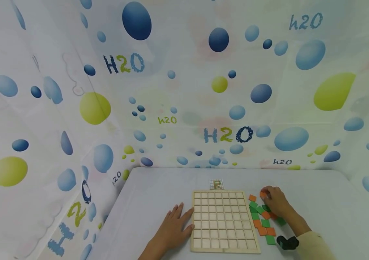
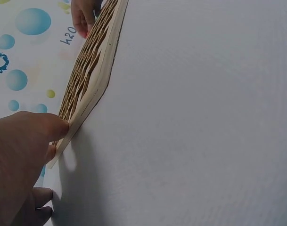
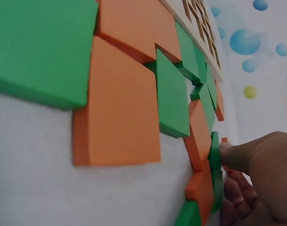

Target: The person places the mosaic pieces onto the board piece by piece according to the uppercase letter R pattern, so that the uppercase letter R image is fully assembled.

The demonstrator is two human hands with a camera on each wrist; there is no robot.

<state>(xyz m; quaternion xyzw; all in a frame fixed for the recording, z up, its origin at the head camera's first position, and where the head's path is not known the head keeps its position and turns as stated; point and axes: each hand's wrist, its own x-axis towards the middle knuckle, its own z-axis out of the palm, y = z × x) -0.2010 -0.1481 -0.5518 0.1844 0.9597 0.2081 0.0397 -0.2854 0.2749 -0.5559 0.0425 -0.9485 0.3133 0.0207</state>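
A wooden grid board (image 1: pixel 224 250) with square compartments lies on the white table, its compartments bare. My left hand (image 1: pixel 172 230) rests on the table with fingers spread, the thumb and index fingertips right at the board's left edge. In the left wrist view the thumb (image 2: pixel 56 126) lies against the rim. To the right of the board, my right hand (image 1: pixel 278 202) pinches a small orange square tile (image 1: pixel 262 194) between thumb and fingers. Most of that tile is hidden in the right wrist view. Several green tiles (image 3: pixel 39 47) and orange tiles (image 3: pixel 122 103) lie loose below the hand, some overlapping.
A small printed pattern card (image 1: pixel 217 184) lies just beyond the board's far edge. A black object (image 1: pixel 287 242) sits by the right sleeve (image 1: pixel 314 246). White sheeting (image 1: pixel 184 90) printed with blue and green drops stands behind the table and at the sides.
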